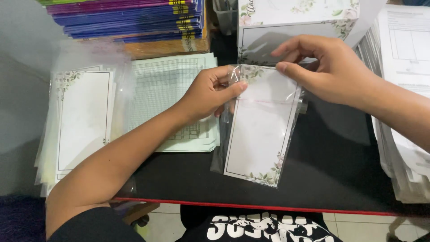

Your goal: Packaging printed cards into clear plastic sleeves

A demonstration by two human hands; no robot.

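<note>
A white card with a thin black border and floral corners (260, 134) sits inside a clear plastic sleeve (293, 96) over a black table (331, 166). My left hand (208, 92) pinches the sleeve's top left corner with thumb and fingers. My right hand (327, 67) grips the top right edge of the sleeve, fingers curled over the flap. The card is tilted, its lower end resting on the table.
A stack of sleeved cards (83, 118) lies at the left, beside pale green gridded sheets (168, 87). Coloured books (134, 20) are piled at the back. Unsleeved floral cards (291, 27) stand behind. Printed papers (403, 89) stack at the right. The table's red front edge (268, 207) is near.
</note>
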